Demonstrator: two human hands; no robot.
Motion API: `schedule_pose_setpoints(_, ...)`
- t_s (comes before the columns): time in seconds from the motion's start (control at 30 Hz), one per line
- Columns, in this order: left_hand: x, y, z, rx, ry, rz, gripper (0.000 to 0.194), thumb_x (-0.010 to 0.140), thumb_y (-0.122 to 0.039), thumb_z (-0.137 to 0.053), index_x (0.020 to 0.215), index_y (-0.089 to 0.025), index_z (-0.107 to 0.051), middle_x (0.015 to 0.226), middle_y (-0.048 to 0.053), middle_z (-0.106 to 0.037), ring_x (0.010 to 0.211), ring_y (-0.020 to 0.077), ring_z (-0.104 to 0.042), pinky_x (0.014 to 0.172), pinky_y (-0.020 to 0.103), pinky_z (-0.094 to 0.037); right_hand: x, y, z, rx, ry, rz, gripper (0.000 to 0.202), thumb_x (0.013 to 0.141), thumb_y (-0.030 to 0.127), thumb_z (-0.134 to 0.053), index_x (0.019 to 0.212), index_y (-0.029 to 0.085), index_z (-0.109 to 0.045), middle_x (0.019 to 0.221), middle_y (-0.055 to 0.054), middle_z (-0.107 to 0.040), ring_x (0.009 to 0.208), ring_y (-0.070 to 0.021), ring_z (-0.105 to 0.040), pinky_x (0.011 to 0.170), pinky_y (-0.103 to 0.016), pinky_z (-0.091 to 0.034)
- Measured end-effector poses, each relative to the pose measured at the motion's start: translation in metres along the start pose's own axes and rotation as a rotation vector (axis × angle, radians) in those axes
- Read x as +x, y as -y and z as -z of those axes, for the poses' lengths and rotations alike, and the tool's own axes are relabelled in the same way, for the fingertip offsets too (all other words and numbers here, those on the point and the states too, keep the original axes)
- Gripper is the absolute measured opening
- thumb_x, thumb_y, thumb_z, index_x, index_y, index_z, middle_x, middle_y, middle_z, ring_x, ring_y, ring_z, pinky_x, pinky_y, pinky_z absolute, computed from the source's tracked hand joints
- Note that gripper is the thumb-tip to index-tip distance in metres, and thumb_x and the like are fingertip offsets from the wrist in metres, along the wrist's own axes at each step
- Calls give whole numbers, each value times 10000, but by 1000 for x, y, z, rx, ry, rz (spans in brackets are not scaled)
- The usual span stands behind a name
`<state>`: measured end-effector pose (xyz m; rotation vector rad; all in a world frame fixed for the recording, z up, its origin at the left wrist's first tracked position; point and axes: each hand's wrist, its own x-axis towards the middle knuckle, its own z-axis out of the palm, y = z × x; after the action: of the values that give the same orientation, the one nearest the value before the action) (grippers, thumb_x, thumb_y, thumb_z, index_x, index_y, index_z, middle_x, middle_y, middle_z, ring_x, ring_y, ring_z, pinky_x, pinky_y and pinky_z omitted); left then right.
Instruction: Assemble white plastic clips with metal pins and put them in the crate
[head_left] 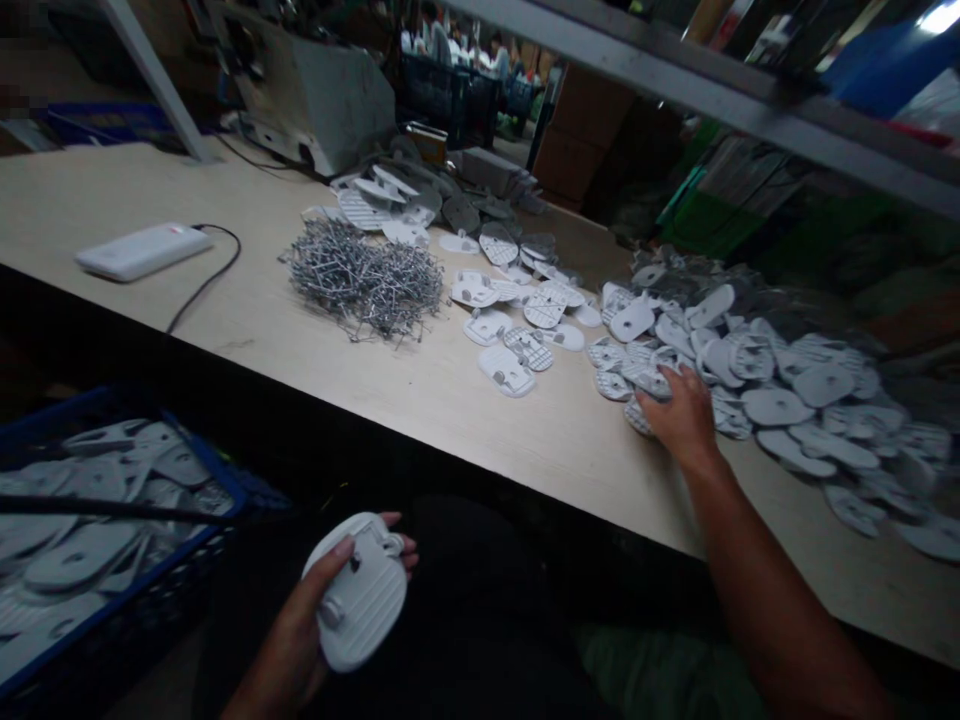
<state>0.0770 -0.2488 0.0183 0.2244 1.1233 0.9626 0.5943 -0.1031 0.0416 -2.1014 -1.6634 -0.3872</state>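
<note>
Low in the view, my left hand (304, 610) holds an oval white plastic part (364, 600), thumb on its ribbed face and fingertips round the far edge. My right hand (684, 415) reaches onto the left side of a large pile of similar white parts (776, 405) on the table (420, 400). Its thumb and fingers touch a part there; whether it grips that part is hard to tell. A smaller group of white parts (506, 370) lies left of my right hand, beside a heap of thin metal pins (364, 275).
A white power bank (146, 250) with a black cable lies on the table's left. At lower left a blue crate (225, 475) holds more white parts. A machine (322, 95) stands at the back, and a metal bar (675, 75) crosses above. People sit in the far background.
</note>
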Motion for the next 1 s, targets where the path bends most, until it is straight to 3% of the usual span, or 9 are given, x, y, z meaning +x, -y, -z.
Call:
schedule_pose_setpoints(0.1, 5, 1, -7, 70, 29, 12, 691, 811, -558, -787, 1355, -158, -644, 1095, 147, -823, 1047, 356, -788, 937, 424, -637, 11, -24, 2, -22, 100, -76, 600, 838, 446, -678, 1312, 80, -726, 1378, -247, -666, 1287, -396, -613, 1131, -527, -473)
schedule_pose_setpoints(0.2, 5, 3, -13, 102, 93, 20, 684, 864, -565, -739, 1396, -154, -614, 1093, 153, -818, 1008, 330, -794, 891, 393, -634, 16, -32, 2, -21, 143, -73, 518, 841, 455, -653, 1233, 138, -773, 1206, -197, -756, 1124, -368, -693, 1018, -491, -542)
schedule_pose_setpoints(0.33, 1, 5, -12, 96, 133, 8, 684, 871, -602, -717, 1386, -161, -627, 1076, 152, -814, 982, 330, -793, 879, 404, -630, 20, -35, 12, 28, 76, -64, 498, 855, 509, -648, 1179, 161, -797, 1039, -165, -789, 900, -331, -727, 866, -461, -581)
schedule_pose_setpoints(0.43, -2, 5, -8, 88, 147, -2, 684, 865, -617, -718, 1367, -161, -631, 1064, 154, -814, 977, 328, -790, 877, 407, -628, 23, -27, 28, 84, -13, -42, 529, 911, 515, -611, 1236, 131, -773, 1089, -187, -780, 935, -340, -729, 871, -473, -579)
schedule_pose_setpoints(0.57, -2, 0, -7, 77, 164, -33, 701, 876, -660, -674, 1355, -150, -629, 1008, 149, -812, 915, 317, -792, 831, 401, -627, 24, 7, 57, 247, -31, 158, 503, 914, 482, -639, 1308, 190, -748, 1153, -143, -773, 1009, -322, -742, 879, -439, -596)
schedule_pose_setpoints(0.63, -2, -4, -9, 64, 175, -59, 696, 888, -671, -648, 1341, -141, -639, 973, 148, -810, 880, 313, -792, 802, 397, -624, 25, 29, 70, 257, 124, 299, 461, 906, 465, -642, 1292, 238, -755, 1147, -112, -775, 975, -305, -748, 840, -422, -610)
schedule_pose_setpoints(0.73, 0, -8, -15, 44, 196, -93, 693, 915, -675, -610, 1330, -122, -650, 954, 159, -808, 862, 318, -794, 788, 399, -622, 32, 60, 81, 190, 471, 520, 398, 906, 406, -594, 1237, 279, -774, 1154, -90, -777, 969, -318, -745, 887, -482, -604)
schedule_pose_setpoints(0.83, 4, -9, -23, 16, 223, -110, 687, 949, -661, -571, 1347, -106, -641, 938, 175, -807, 850, 325, -797, 792, 417, -625, 42, 90, 74, 120, 650, 740, 427, 865, 291, -545, 1217, 290, -786, 1194, -93, -764, 1068, -361, -719, 964, -556, -573)
schedule_pose_setpoints(1.0, 12, -7, -31, -83, 250, -117, 686, 972, -677, -506, 1297, -93, -659, 921, 182, -806, 832, 323, -802, 800, 443, -633, 42, 133, 38, 136, 600, 865, 517, 930, 262, -459, 1379, 287, -716, 1395, -93, -667, 1214, -374, -655, 1037, -578, -540)
